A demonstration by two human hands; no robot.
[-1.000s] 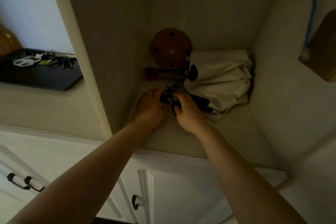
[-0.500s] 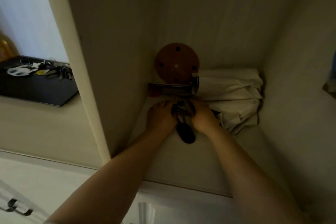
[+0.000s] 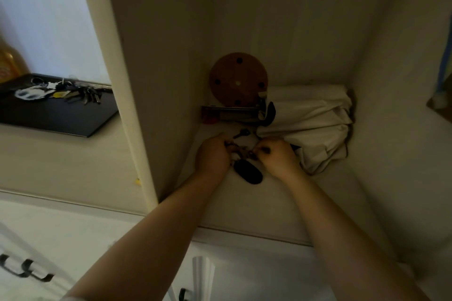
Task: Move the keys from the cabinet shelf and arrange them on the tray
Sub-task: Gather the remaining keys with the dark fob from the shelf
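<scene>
Both hands are deep in the dim cabinet shelf [image 3: 256, 210]. My left hand [image 3: 214, 154] and my right hand [image 3: 277, 156] pinch a bunch of keys [image 3: 241, 151] between them, a black oval fob [image 3: 248, 171] trailing from it toward me. One loose dark key [image 3: 242, 133] lies on the shelf just behind the hands. To the left, outside the cabinet, a black tray [image 3: 61, 117] sits on the counter with several keys and key tags [image 3: 61, 91] along its far edge.
A round brown disc [image 3: 238, 79] leans on the back wall above a flat metal tool [image 3: 230, 113]. A crumpled white cloth bag [image 3: 315, 122] fills the right rear corner. The cabinet's side panel [image 3: 137, 105] separates shelf and tray. An amber bottle [image 3: 8, 61] stands behind the tray.
My hands have drawn apart a little over the bunch, and the black fob and a loose key now show between and behind them. The camera has tilted down toward the shelf.
</scene>
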